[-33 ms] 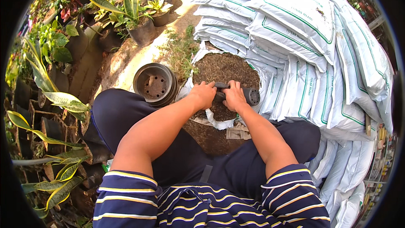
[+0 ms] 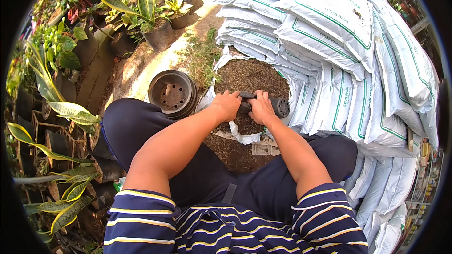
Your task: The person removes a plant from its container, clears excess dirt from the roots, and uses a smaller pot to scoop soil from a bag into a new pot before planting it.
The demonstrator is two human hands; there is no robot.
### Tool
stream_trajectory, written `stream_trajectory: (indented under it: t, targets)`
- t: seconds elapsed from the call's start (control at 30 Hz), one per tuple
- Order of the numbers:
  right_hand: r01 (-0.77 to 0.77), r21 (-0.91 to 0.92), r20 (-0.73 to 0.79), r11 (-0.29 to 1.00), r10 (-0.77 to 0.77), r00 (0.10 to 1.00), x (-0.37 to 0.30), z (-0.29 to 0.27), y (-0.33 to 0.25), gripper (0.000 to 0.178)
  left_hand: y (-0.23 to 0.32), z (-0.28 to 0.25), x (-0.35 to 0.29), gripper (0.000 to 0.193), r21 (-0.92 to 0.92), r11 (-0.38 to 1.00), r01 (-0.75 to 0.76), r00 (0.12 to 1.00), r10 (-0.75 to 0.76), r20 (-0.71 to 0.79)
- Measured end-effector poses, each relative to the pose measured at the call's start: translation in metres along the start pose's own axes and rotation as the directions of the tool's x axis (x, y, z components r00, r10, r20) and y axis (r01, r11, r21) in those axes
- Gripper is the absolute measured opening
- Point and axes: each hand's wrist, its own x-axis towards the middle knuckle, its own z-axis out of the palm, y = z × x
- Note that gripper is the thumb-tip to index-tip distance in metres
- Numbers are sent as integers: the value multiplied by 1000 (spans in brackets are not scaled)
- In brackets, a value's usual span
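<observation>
Your dark pot (image 2: 282, 108) lies on its side over the near half of the open sack (image 2: 245, 138), its holed base toward the sack's right rim. Your right hand (image 2: 261, 107) curls its fingers over the pot's middle, thumb tucked in, pinching it; your left hand (image 2: 227, 105) bends at the pot's other end, and you cannot tell whether it grips or only rests there.

Beyond both hands, the soil (image 2: 252, 73) spreads to the sack's far rim. Room is tight right of the sack, where filled bags (image 2: 329, 96) stand against it; on its left, a stack of round pots (image 2: 174, 91) sits just beside. Your two knees flank its near side.

Count one sack and one stack; how many pots nest in that stack, or in your grip, you cannot tell.
</observation>
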Motion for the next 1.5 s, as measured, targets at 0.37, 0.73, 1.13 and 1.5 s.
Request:
stream_trajectory:
  t: [0.37,0.73,1.13,1.5]
  targets:
    - [80,88,-47,993,-77,996,-7,4,12,50,-1,12,7,56,13,1000,-6,999,6,-32]
    - [32,-68,29,997,-30,999,10,14,3,36,-2,9,6,52,12,996,-93,990,93,-106]
    - [71,297,-42,952,-61,997,-30,-23,32,42,-1,12,-1,52,34,985,-170,977,173,-123]
    - [-296,216,-147,930,331,932,-64,-16,93,79,12,3,7,58,108,981,-161,973,176,-148]
